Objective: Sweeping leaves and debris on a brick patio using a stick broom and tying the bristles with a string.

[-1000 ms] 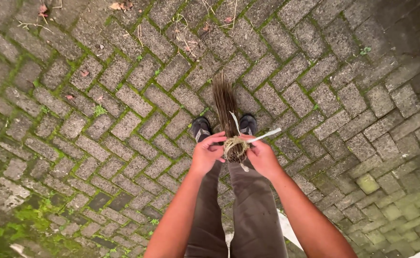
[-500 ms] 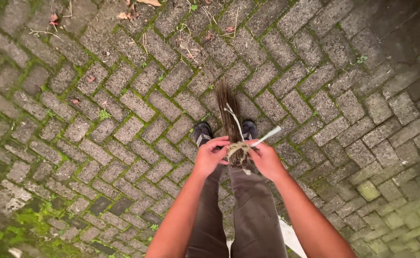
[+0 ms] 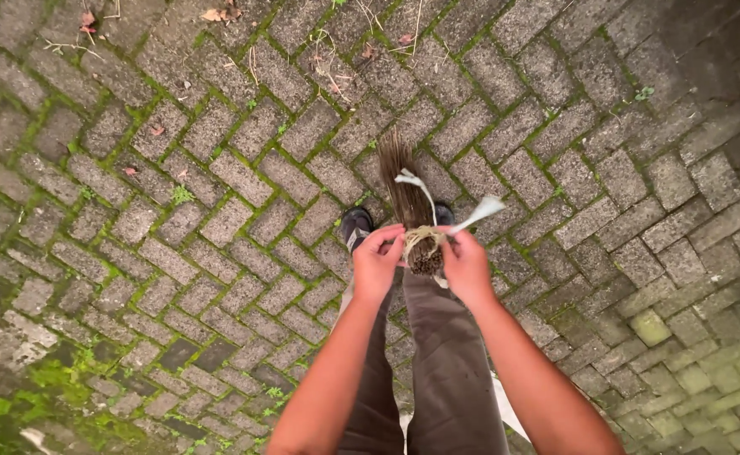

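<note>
Left hand: I see my left hand (image 3: pixel 376 261) curled in from the left, its fingertips pinching the pale cord where it wraps the bundle.
Right hand: my right hand (image 3: pixel 466 263) closes in from the other side, fingers pinched on the same cord at the bundle's right edge; the two hands sit just apart, with the bundle between them.
Twig bundle: I hold a brown bundle of thin twigs (image 3: pixel 407 192) in front of my legs, its cut end toward me and its loose tips fanning out, pointing away from me over the ground.
Cord: a pale fibre cord (image 3: pixel 420 238) is wound around the bundle near the cut end, touching both sets of fingertips.
Loose ends: two whitish strips (image 3: pixel 481 210) rise from the wrap, one curling up to the left over the twigs, the other sticking out to the right.
Feet: one dark shoe (image 3: pixel 355 227) shows left of the bundle; the other is mostly hidden behind the twigs.
Trousers: grey-brown trouser legs (image 3: pixel 446 362) hang below my hands.
Ground: brick paving (image 3: pixel 176 194) laid in a herringbone pattern, with moss in the joints and thicker green growth at the lower left; dry leaves and stems lie along the top.
</note>
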